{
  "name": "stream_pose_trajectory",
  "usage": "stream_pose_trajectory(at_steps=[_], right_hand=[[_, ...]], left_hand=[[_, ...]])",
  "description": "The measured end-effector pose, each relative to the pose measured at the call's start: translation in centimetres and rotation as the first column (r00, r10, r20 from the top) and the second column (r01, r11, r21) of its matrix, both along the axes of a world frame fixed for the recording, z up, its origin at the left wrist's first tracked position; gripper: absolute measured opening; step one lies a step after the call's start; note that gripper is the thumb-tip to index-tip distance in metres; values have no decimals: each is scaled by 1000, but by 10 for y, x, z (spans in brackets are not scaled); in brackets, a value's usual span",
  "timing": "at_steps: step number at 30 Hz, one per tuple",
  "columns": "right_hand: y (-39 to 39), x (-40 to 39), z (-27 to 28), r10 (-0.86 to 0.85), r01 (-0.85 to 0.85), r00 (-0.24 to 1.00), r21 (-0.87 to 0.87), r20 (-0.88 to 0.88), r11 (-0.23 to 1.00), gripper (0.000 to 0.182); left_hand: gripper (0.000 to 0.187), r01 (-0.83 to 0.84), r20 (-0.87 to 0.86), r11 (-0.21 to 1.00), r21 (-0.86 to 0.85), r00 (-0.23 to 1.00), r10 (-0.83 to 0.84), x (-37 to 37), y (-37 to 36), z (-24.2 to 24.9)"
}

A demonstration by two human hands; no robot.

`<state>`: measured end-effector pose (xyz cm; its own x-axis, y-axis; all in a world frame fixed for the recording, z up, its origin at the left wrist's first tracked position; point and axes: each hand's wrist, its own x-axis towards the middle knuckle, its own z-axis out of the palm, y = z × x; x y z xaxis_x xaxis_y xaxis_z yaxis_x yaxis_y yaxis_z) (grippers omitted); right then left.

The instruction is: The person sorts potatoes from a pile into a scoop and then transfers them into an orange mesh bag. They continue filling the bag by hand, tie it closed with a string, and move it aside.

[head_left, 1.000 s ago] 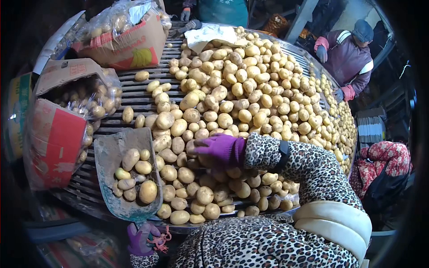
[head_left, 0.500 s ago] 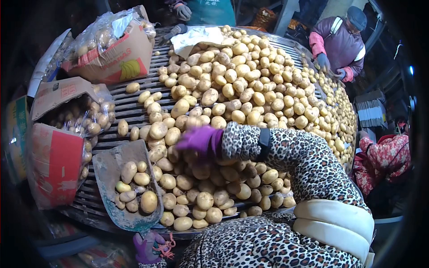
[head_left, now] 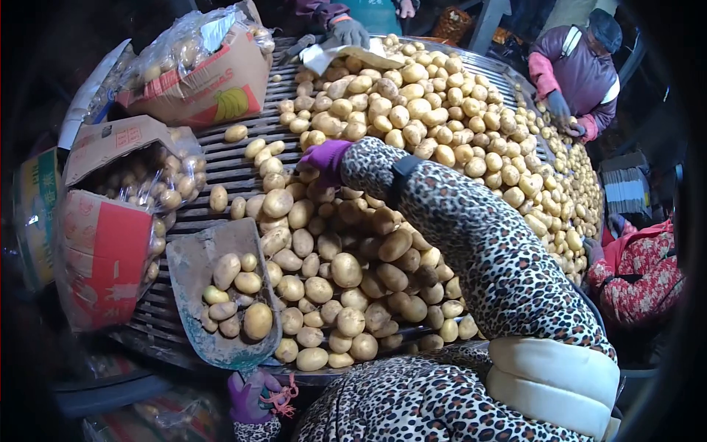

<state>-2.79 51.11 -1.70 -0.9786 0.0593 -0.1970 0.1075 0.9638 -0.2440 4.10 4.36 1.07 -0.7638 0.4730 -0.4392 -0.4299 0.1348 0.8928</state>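
Note:
A scoop [head_left: 224, 295] with a worn grey-green blade lies on the slats and carries several potatoes [head_left: 258, 321]. Below the blade, my left hand [head_left: 252, 398], in a purple glove, is closed around its handle, with a pinkish-red string beside the fingers. My right hand [head_left: 324, 162], also in a purple glove, reaches across to the potato pile [head_left: 420, 110] and is down among the potatoes at its near left edge. Its fingertips are hidden, so I cannot make out whether it grips a potato. Loose potatoes [head_left: 345, 270] lie below my right forearm.
Open cartons of bagged potatoes, a red one [head_left: 96, 258] and a banana carton [head_left: 199, 81], stand left on the slatted table [head_left: 221, 158]. A co-worker's grey glove [head_left: 347, 31] is at the far edge by cardboard [head_left: 353, 55]. Other people [head_left: 578, 74] work along the right side.
My right hand has moved away from me, up to the pile's left edge. The scoop and my left hand hold their place. A co-worker's gloved hand has come down by the cardboard.

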Motion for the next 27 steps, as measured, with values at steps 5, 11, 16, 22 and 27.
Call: stream_pose_trajectory(at_steps=[5,11,16,22,27], right_hand=[[-7,-18,10,-99,75,978,129,183,989,53],[-8,9,1,-220,239,932,-31,289,970,46],[-11,51,31,-18,130,843,-170,538,977,42],[-3,144,26,-182,174,977,-902,109,395,58],[-41,189,44,-352,155,887,-909,300,-386,65]], left_hand=[[28,121,22,992,21,992,-121,-7,-12,-8],[30,114,-13,993,23,993,-114,-6,-11,-13],[28,147,-86,989,31,986,-144,-5,-8,-12],[33,118,-26,993,24,993,-118,-5,-5,-5],[23,181,-100,981,70,980,-174,-10,-21,-30]])
